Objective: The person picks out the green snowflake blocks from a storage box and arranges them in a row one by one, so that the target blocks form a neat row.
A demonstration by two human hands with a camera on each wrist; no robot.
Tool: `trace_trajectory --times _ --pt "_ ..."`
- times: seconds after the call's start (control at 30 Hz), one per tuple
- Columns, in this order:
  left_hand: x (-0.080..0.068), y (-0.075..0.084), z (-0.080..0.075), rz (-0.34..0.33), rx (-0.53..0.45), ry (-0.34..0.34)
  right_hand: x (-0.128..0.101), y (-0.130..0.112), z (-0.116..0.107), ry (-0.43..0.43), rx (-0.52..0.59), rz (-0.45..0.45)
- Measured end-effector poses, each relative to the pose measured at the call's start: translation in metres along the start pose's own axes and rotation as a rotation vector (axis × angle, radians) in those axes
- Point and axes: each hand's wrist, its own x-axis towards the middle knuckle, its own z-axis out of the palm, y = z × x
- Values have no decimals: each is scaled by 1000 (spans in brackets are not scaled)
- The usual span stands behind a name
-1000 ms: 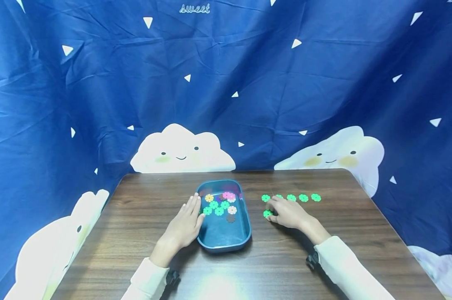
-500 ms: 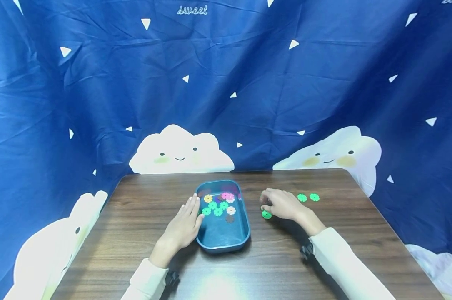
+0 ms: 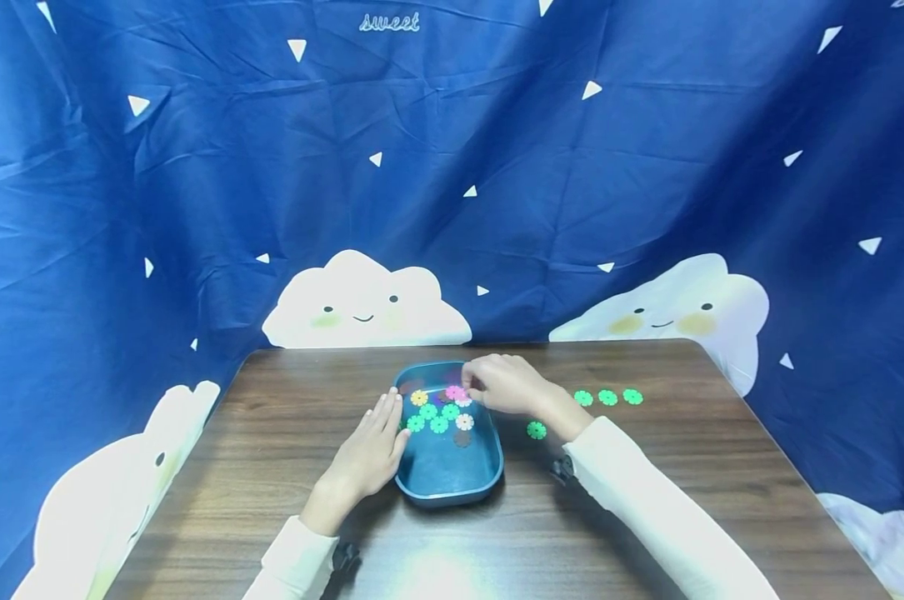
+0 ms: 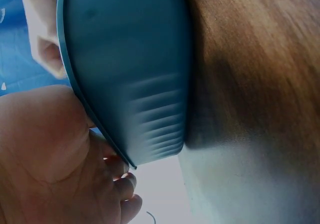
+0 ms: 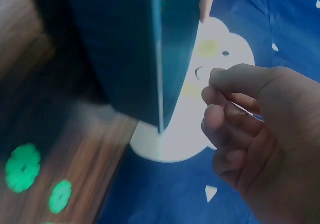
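A blue tray (image 3: 452,493) sits mid-table with several flower-shaped pieces in it: green (image 3: 427,412), pink (image 3: 454,391), yellow (image 3: 418,397) and white (image 3: 464,421). My left hand (image 3: 377,433) lies flat with straight fingers against the tray's left wall; the left wrist view shows the palm (image 4: 55,159) beside the tray (image 4: 130,74). My right hand (image 3: 489,383) hovers over the tray's far right corner, fingertips curled close to the pink piece. The right wrist view shows those fingers (image 5: 220,119) curled together with nothing visible between them, beside the tray (image 5: 130,49).
On the wooden table (image 3: 272,467), a row of green pieces (image 3: 607,397) lies right of the tray, and a single green piece (image 3: 536,430) lies nearer; two green pieces (image 5: 22,167) show in the right wrist view. A blue cloud-print cloth (image 3: 452,167) surrounds the table.
My right hand left the green piece on the table and moved left, up over the tray's far right corner. The left hand and tray stayed put.
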Motion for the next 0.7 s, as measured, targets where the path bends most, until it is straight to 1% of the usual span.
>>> trace_trajectory --times 0.17,0.37,0.5,0.6,0.7 --pt "0 0 1 0 -14 3 22 -20 2 -50 0 -59" --pt "3 -4 6 3 -11 -10 43 -35 9 -92 -13 -116" --pt "3 -5 6 16 -6 1 55 -42 14 -111 11 -120" --pt "3 -5 6 29 3 21 64 -47 21 -140 35 -112" --pt "2 -4 6 46 4 34 69 -52 30 -177 37 -112"
